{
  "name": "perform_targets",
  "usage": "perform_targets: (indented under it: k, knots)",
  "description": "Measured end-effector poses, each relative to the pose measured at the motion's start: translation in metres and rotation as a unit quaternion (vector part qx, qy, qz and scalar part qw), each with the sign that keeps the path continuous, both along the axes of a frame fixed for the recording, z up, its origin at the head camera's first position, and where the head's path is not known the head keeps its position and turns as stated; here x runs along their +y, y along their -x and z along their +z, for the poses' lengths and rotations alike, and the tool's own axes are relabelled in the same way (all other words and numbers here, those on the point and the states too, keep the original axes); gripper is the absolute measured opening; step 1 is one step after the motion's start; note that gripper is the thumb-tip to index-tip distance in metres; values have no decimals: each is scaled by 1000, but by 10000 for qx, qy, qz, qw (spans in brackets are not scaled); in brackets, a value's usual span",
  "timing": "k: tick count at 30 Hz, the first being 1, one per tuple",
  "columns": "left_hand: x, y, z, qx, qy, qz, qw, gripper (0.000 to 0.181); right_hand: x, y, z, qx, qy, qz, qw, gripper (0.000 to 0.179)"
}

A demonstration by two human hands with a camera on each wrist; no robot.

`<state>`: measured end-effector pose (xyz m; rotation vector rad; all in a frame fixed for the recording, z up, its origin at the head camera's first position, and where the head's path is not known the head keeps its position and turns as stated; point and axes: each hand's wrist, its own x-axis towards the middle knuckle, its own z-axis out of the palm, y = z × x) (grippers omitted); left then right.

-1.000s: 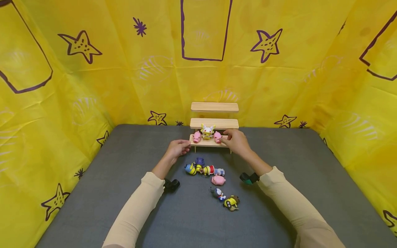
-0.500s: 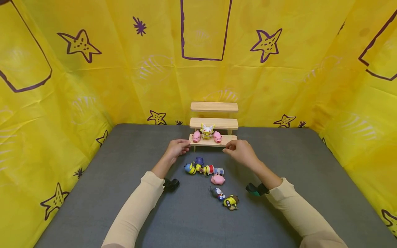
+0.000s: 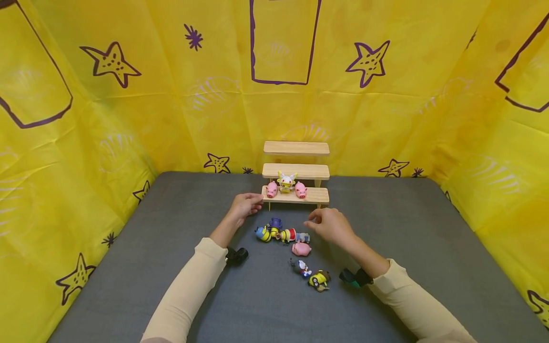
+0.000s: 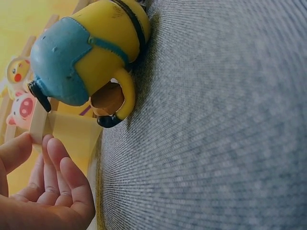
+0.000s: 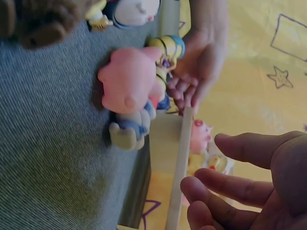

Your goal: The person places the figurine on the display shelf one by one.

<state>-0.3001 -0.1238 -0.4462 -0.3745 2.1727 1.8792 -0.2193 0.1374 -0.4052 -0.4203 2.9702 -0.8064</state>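
Observation:
A three-tier wooden display stand [image 3: 296, 170] stands at the back of the table. On its lowest tier sit two pink toy pigs [image 3: 271, 189] with a white-and-yellow toy figure [image 3: 286, 182] between them. My left hand [image 3: 246, 206] pinches the left end of that tier between thumb and fingertips. Empty, with thumb and fingers apart, my right hand [image 3: 333, 224] hovers in front of the stand's right leg. Nearest to it on the table lie a grey-blue figure [image 3: 303, 237] and another pink pig [image 3: 302, 248]. A blue-and-yellow minion figure [image 4: 91, 50] looms beside the left hand in the left wrist view.
A minion figure in red [image 3: 288, 235] and a purple-and-yellow figure [image 3: 275, 225] lie in the same group. Closer to me are a dark, white and red figure [image 3: 302, 268] and a yellow-and-brown one [image 3: 319, 280]. Yellow patterned cloth [image 3: 171, 119] encloses the table's back and sides.
My right hand has let go of the right-hand pig on the lowest tier and drawn back toward me, down in front of the stand. The left hand stays in place.

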Motion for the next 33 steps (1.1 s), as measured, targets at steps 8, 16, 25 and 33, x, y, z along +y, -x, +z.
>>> perform_targets:
  k: [8, 16, 25, 33]
  knots:
    - [0, -1, 1, 10, 35, -4, 10000, 30, -4, -10, 0, -32, -238, -11, 9997, 25]
    - [0, -1, 1, 36, 44, -29, 10000, 31, -10, -18, -3, -193, -578, 200, 9979, 26]
    - [0, 0, 1, -33, 64, -36, 10000, 31, -18, -27, -12, -181, -733, 326, 9966, 26]
    - [-1, 0, 0, 20, 37, -39, 10000, 31, -23, -33, -18, -44, -885, 433, 9951, 31]
